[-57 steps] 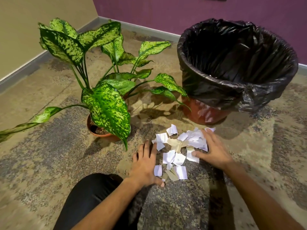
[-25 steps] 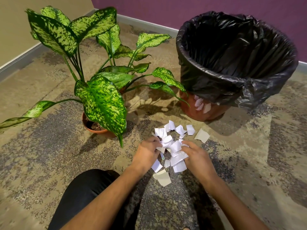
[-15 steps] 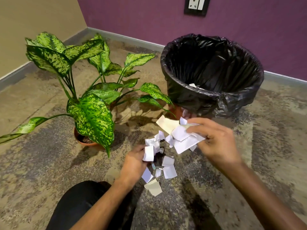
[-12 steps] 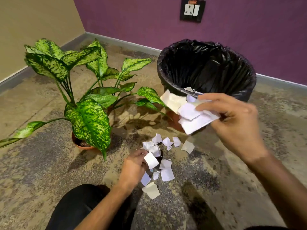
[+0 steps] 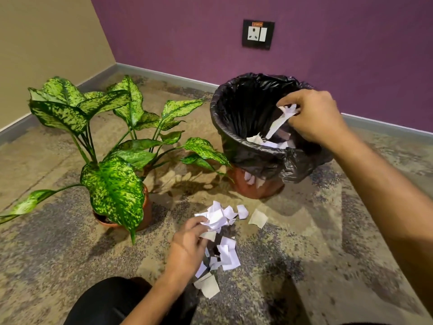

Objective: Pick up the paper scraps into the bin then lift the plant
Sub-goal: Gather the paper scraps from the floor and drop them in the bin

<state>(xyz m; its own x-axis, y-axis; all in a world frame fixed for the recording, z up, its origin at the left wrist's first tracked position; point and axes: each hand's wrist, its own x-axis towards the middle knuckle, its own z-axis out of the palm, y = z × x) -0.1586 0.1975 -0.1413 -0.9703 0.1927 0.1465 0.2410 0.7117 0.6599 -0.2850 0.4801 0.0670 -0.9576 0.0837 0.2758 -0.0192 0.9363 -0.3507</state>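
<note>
A round bin point(image 5: 236, 146) lined with a black bag stands on the carpet at centre right. My right hand point(image 5: 314, 116) hovers over its mouth with some white paper scraps point(image 5: 284, 113) between the fingers, while others fall inside. Low in the middle, my left hand point(image 5: 187, 245) is closed on a bunch of white scraps from the pile of paper scraps point(image 5: 225, 240) on the floor. A potted plant point(image 5: 110, 184) with speckled green leaves sits in a terracotta pot at the left.
A purple wall with a switch socket point(image 5: 257, 34) runs behind the bin, and a beige wall closes the left side. My dark-clad knee point(image 5: 110, 301) shows at the bottom. Plant leaves reach toward the bin's left side.
My right hand rose from the floor pile with a handful of scraps and moved over the bin, where scraps now drop. My left hand stayed low, gathering scraps.
</note>
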